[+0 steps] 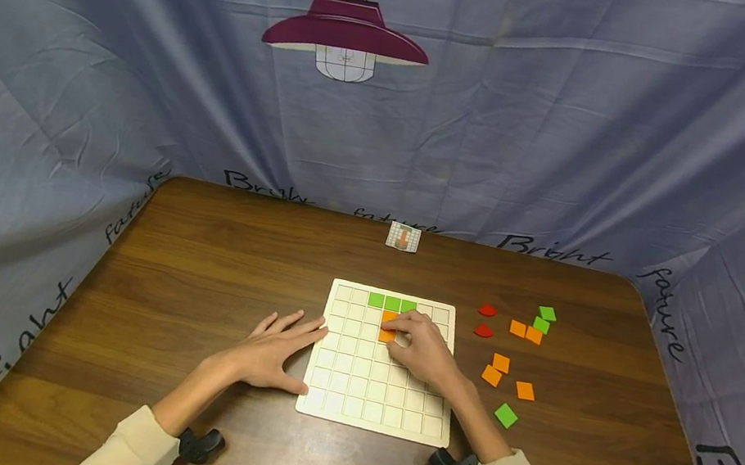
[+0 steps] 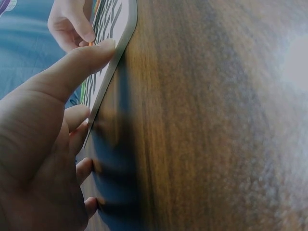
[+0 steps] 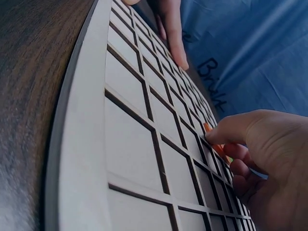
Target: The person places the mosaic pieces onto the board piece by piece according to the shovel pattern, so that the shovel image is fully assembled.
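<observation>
A cream grid board [image 1: 346, 382] lies on the table, with a row of green square tiles [image 1: 392, 303] in its top row. Below the middle green one are orange tiles [image 1: 387, 336]. My right hand [image 1: 422, 349] pinches the lower orange tile between thumb and fingers, over the grid. In the right wrist view an orange edge [image 3: 208, 127] shows at the thumb tip. My left hand [image 1: 269, 351] has its fingers spread, with thumb and fingertips touching the board's left edge. In the left wrist view its thumb [image 2: 86, 62] rests at the board's rim.
Right of the board lie two red pieces [image 1: 487, 310], several loose orange tiles [image 1: 501, 363] and green tiles [image 1: 506, 415]. A small printed card [image 1: 403, 237] sits at the table's back edge. Printed curtain [image 1: 434, 135] hangs behind the wooden table [image 1: 229, 240].
</observation>
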The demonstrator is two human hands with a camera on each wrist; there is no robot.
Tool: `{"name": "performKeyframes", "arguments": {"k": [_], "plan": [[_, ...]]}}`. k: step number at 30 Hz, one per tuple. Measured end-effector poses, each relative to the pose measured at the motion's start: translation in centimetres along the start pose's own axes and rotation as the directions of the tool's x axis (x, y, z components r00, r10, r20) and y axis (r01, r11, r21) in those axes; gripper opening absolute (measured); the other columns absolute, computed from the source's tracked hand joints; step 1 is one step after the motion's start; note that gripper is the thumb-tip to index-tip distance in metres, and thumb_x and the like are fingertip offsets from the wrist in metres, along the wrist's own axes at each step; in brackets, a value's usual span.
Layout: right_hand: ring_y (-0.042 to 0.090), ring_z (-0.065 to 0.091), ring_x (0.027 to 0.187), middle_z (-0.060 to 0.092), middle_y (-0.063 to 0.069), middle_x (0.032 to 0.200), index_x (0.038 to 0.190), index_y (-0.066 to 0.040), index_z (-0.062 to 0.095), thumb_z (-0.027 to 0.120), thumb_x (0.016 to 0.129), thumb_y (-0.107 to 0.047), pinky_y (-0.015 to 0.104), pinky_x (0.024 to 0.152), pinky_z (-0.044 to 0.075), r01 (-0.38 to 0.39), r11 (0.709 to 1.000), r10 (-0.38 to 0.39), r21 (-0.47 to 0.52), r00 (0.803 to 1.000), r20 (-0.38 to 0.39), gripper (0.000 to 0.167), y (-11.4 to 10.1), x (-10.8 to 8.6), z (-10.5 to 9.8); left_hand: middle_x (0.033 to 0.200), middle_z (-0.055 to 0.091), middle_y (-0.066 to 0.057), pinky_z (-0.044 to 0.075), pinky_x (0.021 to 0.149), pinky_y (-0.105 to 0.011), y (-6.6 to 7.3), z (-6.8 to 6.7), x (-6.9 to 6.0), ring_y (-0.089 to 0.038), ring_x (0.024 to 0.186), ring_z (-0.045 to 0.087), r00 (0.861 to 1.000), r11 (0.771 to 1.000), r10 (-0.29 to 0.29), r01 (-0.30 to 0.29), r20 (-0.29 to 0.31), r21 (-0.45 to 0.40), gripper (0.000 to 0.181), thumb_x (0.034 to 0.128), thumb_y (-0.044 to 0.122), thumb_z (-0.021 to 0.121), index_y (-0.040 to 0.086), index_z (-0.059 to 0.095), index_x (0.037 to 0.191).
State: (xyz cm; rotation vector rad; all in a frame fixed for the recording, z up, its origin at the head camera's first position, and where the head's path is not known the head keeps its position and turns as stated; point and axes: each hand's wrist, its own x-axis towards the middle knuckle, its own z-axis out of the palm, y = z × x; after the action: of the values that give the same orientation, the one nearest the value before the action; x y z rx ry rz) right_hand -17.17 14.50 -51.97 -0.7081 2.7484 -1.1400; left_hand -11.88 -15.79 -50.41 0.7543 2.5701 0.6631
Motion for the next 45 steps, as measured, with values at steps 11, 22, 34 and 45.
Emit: {"name": "performKeyframes", "arguments": {"k": [11,22,34,45], "plan": [[0.024,0.061,0.101,0.067,0.002,0.109,0.113,-0.007,0.076,0.077,0.086,-0.007,0.039,0.080,0.052,0.021,0.999,-0.018,0.031,0.995,-0.100,0.027,1.1,-1.5,-2.4,0.165,0.020,0.000,0.000,0.114,-0.064,0.0,0.0,0.1,-0.034,0.151,0.007,1.000,1.000,0.011,-0.011,-0.004,0.003,0.093,0.0848,0.047,0.076,0.018,0.029,0.159],[0.035,0.061,0.106,0.066,0.015,0.120,0.117,-0.004,0.073,0.077,0.087,-0.007,0.053,0.085,0.051,-0.074,0.997,0.064,-0.038,0.974,-0.219,0.031,4.2,-5.8,-7.1,0.165,0.018,0.001,-0.001,0.115,-0.062,0.0,-0.1,0.2,-0.033,0.151,0.006,1.000,1.000,-0.001,0.001,0.005,0.006,0.094,0.0849,0.049,0.076,0.019,0.028,0.160],[0.044,0.056,0.116,0.064,0.021,0.124,0.122,-0.001,0.070,0.074,0.090,-0.010,0.063,0.094,0.042,-0.217,0.975,0.198,-0.047,0.947,-0.252,0.033,8.4,-10.8,-10.1,0.165,0.019,0.000,-0.001,0.115,-0.062,-0.1,0.0,0.1,-0.034,0.151,0.007,1.000,1.000,-0.003,0.003,-0.001,0.009,0.094,0.0841,0.048,0.076,0.018,0.029,0.159],[0.044,0.057,0.114,0.064,0.021,0.123,0.123,0.000,0.069,0.077,0.086,-0.005,0.061,0.092,0.044,-0.187,0.979,0.165,-0.087,0.964,-0.211,0.038,10.0,-11.1,-9.7,0.165,0.019,0.000,0.000,0.115,-0.063,0.0,0.1,0.0,-0.034,0.151,0.007,1.000,1.000,-0.002,0.002,-0.001,0.009,0.093,0.0843,0.048,0.076,0.018,0.029,0.159]]}}
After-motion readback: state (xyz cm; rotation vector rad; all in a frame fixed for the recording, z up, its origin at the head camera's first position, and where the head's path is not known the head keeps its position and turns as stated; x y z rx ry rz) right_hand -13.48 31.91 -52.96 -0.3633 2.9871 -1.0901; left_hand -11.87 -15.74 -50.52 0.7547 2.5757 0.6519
